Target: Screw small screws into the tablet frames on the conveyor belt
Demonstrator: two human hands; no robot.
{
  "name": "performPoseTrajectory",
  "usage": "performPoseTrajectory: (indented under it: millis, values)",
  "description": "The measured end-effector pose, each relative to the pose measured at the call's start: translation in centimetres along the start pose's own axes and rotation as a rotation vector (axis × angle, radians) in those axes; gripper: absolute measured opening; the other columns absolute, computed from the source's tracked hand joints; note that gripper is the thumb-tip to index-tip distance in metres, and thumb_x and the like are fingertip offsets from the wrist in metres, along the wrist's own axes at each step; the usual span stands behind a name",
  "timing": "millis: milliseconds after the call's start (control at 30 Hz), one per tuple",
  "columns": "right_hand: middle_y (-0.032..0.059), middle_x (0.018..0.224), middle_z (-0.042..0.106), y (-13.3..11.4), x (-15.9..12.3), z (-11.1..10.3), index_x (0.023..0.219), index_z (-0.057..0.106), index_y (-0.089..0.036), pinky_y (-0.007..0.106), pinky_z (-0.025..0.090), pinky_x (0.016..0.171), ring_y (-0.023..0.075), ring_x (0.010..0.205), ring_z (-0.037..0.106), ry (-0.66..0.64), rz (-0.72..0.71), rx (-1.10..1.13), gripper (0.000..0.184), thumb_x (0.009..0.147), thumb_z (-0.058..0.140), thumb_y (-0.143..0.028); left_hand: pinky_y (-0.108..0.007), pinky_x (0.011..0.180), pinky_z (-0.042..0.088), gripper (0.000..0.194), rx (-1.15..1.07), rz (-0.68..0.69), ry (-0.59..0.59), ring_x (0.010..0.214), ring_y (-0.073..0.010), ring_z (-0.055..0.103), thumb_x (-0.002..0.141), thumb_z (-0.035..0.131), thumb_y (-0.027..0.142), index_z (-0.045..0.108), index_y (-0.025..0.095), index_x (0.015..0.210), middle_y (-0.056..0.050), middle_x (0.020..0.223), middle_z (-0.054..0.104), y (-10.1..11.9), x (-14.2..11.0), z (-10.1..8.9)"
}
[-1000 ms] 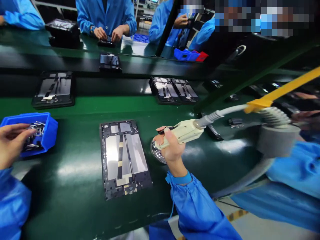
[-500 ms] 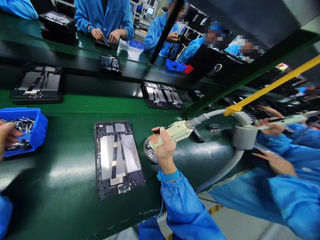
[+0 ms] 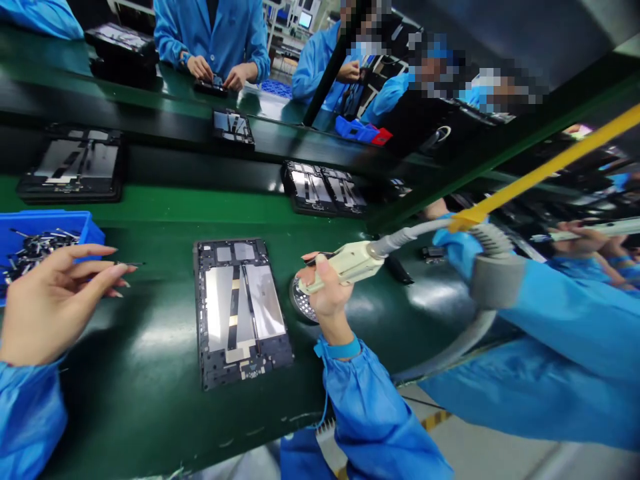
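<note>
My left hand (image 3: pixel 63 297) is closed in a pinch at the left, beside the blue bin (image 3: pixel 95 230). Between thumb and fingers sticks out a small thin dark part (image 3: pixel 134 264), too small to name exactly. In the middle, an opened tablet (image 3: pixel 273 293) lies flat on the green bench, with silver battery areas and dark ribbon cables showing. To its right my right hand (image 3: pixel 330 287) is wrapped round a cream electric screwdriver (image 3: pixel 357 260) with a cable at its back end. The tool's tip is hidden above a round perforated dish (image 3: pixel 300 300).
Small loose parts (image 3: pixel 43 247) fill the bin. More opened tablets (image 3: pixel 80 163) and a side-by-side pair (image 3: pixel 323 189) sit farther back. A grey cable holder (image 3: pixel 497 283) hangs from a yellow strap (image 3: pixel 550 170). A co-worker's blue sleeve (image 3: pixel 575 320) reaches in at right.
My left hand has come out of the blue bin and moved right, now pinching a thin part. My right hand stays over the dish. A co-worker's arm at right has reached forward.
</note>
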State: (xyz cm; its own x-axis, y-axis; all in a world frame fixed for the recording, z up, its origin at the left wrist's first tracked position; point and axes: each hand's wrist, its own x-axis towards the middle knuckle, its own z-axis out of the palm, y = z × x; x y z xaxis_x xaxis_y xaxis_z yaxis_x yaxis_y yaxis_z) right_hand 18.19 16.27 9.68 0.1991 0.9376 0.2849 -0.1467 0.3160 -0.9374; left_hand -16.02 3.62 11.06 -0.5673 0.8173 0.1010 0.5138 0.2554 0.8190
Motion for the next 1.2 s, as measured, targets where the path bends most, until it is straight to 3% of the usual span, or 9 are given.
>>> performPoseTrajectory:
  millis: [100,233,367,467,700,900,1067,1200]
  values:
    - [-0.0089,0.043,0.043,-2.4,-0.2,-0.7,0.076,0.067,-0.020,0.029,0.043,0.042,0.0109,0.036,0.043,-0.025,-0.038,0.043,0.041,0.079,0.073,-0.061,-0.032,0.072,0.065,0.033,-0.135,0.009,-0.080,0.067,-0.0179,0.072,0.078,0.076,0.049,0.074,0.023,0.098,0.002,0.079,0.078,2.2,-1.3,1.0]
    - [-0.0068,0.044,0.043,-6.0,-3.1,-0.6,0.082,0.076,-0.020,0.030,0.043,0.045,0.0112,0.038,0.042,-0.231,-0.088,0.141,0.034,0.084,0.068,-0.053,-0.029,0.065,0.063,0.035,-0.275,-0.001,-0.250,0.067,-0.0180,0.071,0.078,0.075,0.047,0.074,0.016,0.094,-0.006,0.085,0.079,2.8,-2.2,3.1]
    - [-0.0062,0.047,0.047,-8.0,-7.3,0.5,0.094,0.080,-0.022,0.029,0.042,0.045,0.0114,0.038,0.041,-0.495,0.090,0.173,0.037,0.085,0.070,-0.056,-0.028,0.061,0.060,0.038,-0.244,0.122,-0.327,0.064,-0.0159,0.067,0.083,0.071,0.053,0.077,0.016,0.091,-0.008,0.091,0.078,1.8,-2.8,5.0]
    - [-0.0058,0.049,0.047,-8.2,-9.2,1.0,0.097,0.080,-0.021,0.026,0.039,0.042,0.0111,0.041,0.045,-0.600,0.216,0.172,0.038,0.084,0.073,-0.055,-0.026,0.061,0.056,0.036,-0.230,0.191,-0.314,0.064,-0.0145,0.064,0.087,0.068,0.052,0.077,0.018,0.088,-0.007,0.091,0.077,1.5,-3.1,5.6]
    - [-0.0044,0.049,0.051,-7.2,-9.8,1.0,0.096,0.080,-0.021,0.028,0.043,0.046,0.0130,0.042,0.049,-0.634,0.217,0.106,0.036,0.085,0.071,-0.054,-0.025,0.071,0.054,0.017,-0.224,0.240,-0.377,0.076,-0.0165,0.068,0.090,0.066,0.030,0.078,0.018,0.091,-0.005,0.090,0.077,3.5,-4.1,6.7]
    - [-0.0051,0.048,0.049,-7.1,-9.9,1.0,0.090,0.078,-0.022,0.034,0.049,0.053,0.0145,0.043,0.048,-0.661,0.183,0.068,0.032,0.086,0.071,-0.053,-0.029,0.085,0.052,0.010,-0.265,0.427,-0.611,0.082,-0.0173,0.069,0.092,0.066,0.018,0.076,0.018,0.089,-0.003,0.087,0.077,6.8,-6.0,11.1]
    - [-0.0051,0.050,0.050,-7.0,-10.2,1.0,0.092,0.077,-0.023,0.036,0.049,0.056,0.0152,0.045,0.049,-0.687,0.189,0.071,0.031,0.087,0.070,-0.053,-0.027,0.073,0.047,0.010,-0.168,0.337,-0.822,0.073,-0.0169,0.066,0.092,0.066,0.012,0.075,0.015,0.089,-0.003,0.077,0.074,8.0,-7.0,13.8]
    - [-0.0056,0.048,0.045,-9.3,-9.8,1.1,0.091,0.078,-0.024,0.033,0.046,0.050,0.0135,0.040,0.046,-0.660,0.142,0.104,0.034,0.090,0.068,-0.056,-0.027,0.070,0.045,0.009,-0.133,0.328,-0.808,0.070,-0.0169,0.066,0.090,0.066,0.011,0.072,0.015,0.086,-0.002,0.075,0.073,7.2,-7.3,14.1]
